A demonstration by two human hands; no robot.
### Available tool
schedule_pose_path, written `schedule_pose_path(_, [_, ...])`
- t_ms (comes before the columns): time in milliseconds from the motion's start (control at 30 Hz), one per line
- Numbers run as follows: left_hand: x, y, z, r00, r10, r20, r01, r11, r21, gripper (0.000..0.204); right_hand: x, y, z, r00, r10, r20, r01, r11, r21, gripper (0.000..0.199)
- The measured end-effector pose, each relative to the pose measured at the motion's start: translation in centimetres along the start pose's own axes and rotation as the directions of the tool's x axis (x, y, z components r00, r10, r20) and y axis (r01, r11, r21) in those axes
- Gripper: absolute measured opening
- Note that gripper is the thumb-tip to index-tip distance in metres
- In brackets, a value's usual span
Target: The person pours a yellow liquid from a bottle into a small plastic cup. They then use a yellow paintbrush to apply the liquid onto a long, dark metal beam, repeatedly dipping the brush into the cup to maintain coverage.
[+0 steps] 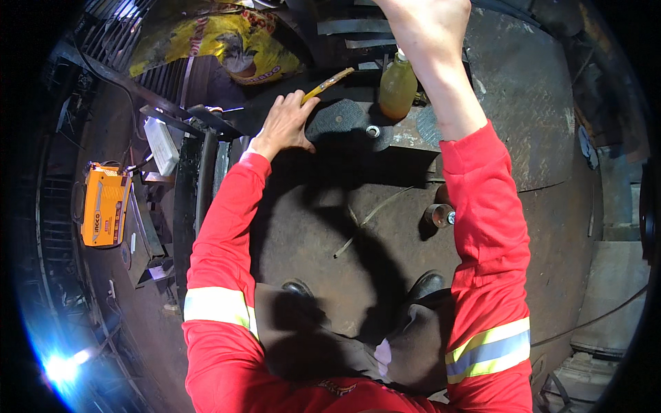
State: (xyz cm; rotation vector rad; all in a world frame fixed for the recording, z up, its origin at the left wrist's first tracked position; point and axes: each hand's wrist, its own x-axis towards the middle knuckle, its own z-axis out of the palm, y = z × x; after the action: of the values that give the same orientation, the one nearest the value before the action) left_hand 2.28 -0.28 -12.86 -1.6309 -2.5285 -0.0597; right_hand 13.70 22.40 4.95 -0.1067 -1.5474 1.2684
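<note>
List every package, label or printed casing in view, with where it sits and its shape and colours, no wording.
Crumpled sack: top left, beyond the left hand; yellow foil-like bag with dark and red print.
Plastic bottle: top centre, under the right hand; yellowish, translucent, no label visible.
Boxy machine: far left, below the platform; orange-yellow casing with dark print.
White flat box: left, beside the machine; rectangular, markings too small to tell.

At your eleven o'clock lies a crumpled yellow printed bag (220, 45); at nine, a white rectangular box (162, 145).
</note>
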Motion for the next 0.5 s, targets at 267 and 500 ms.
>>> schedule_pose_path(267, [1.2,-3.3,-3.7,0.971,-0.146,-0.191,0.156,0.987,0.037,0.098,0.0,0.5,-0.4,0.999,0.035,0.012,-0.035,0.999,0.034,0.051])
schedule_pose_path(500, [1.2,-1.3,-9.8,0.878,-0.344,-0.331,0.304,0.938,-0.169,0.095,0.5,1.1,0.1,1.000,0.007,0.024,-0.008,0.998,0.056,0.051])
